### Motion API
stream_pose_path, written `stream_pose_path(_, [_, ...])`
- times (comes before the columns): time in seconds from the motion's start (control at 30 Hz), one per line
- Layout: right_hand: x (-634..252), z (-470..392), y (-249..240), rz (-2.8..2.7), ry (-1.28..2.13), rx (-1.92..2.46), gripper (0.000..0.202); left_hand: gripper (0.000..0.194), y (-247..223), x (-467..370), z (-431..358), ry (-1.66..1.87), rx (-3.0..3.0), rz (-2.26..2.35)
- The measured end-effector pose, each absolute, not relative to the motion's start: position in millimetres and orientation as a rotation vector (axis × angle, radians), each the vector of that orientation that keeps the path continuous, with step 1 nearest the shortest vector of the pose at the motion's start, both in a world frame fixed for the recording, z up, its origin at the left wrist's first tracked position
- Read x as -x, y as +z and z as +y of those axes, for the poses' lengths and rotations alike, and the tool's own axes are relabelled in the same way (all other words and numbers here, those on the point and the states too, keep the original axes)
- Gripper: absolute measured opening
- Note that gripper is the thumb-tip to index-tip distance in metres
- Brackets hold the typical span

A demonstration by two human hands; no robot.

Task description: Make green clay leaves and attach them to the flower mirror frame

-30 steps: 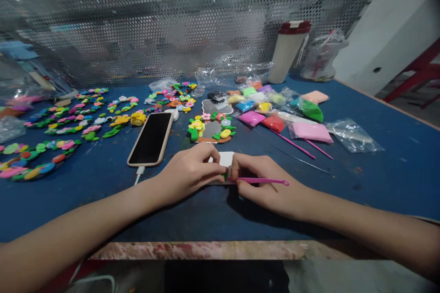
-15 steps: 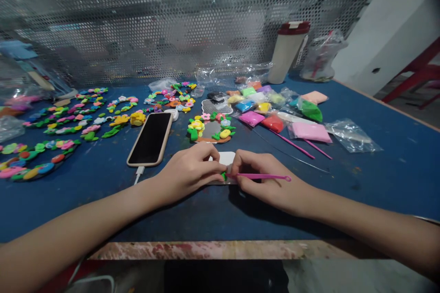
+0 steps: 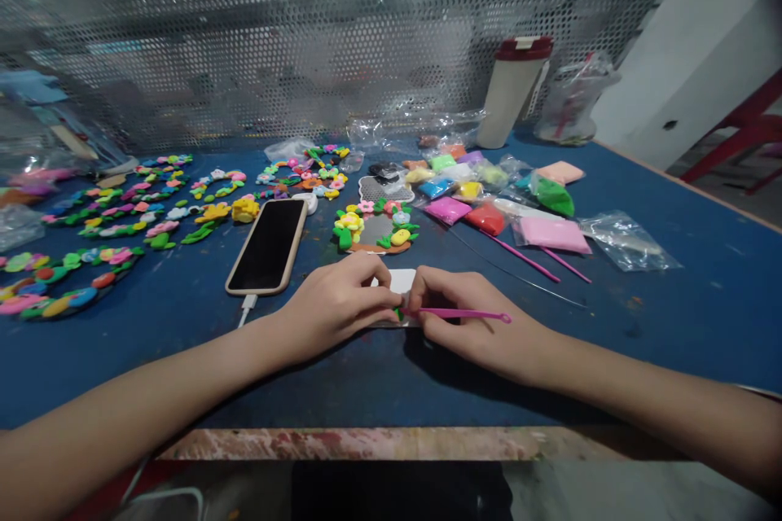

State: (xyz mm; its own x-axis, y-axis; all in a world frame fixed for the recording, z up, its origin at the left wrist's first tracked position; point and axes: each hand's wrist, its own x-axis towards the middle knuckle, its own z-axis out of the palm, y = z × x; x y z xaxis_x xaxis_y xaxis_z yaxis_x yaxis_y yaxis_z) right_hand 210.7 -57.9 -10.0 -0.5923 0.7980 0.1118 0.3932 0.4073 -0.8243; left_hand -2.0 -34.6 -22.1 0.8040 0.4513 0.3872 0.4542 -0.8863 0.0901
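Note:
My right hand [image 3: 470,321] pinches a pink modelling tool [image 3: 467,314] near its working end, with the looped handle pointing right. Its tip meets a small piece of green clay [image 3: 397,314] on a white card [image 3: 401,280]. At the left of that clay, my left hand [image 3: 345,297] has its thumb and fingertips closed together on it; the exact grip is partly hidden. Both hands rest low over the card, which their fingers partly cover. Just behind the card lies a frame decorated with clay flowers [image 3: 400,238].
A phone [image 3: 269,248] on a charging cable lies left of my hands. Several clay-flower frames [image 3: 116,281] spread across the left. Bagged coloured clay [image 3: 553,234], pink tools [image 3: 522,258] and a thin wire [image 3: 538,289] lie right. A tumbler [image 3: 513,94] stands behind, before a perforated metal panel [image 3: 293,41].
The pink tool and my right hand have shifted slightly left, towards the green clay. My left hand stays almost still.

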Motion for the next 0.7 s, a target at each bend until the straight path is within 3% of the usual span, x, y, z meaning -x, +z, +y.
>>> stream_pose_path(0.7, [-215.8, -56.0, -11.2, -2.115, 1.136, 1.009, 0.012, 0.022, -20.0, 0.6, -36.2, -0.658, 2.88, -0.675])
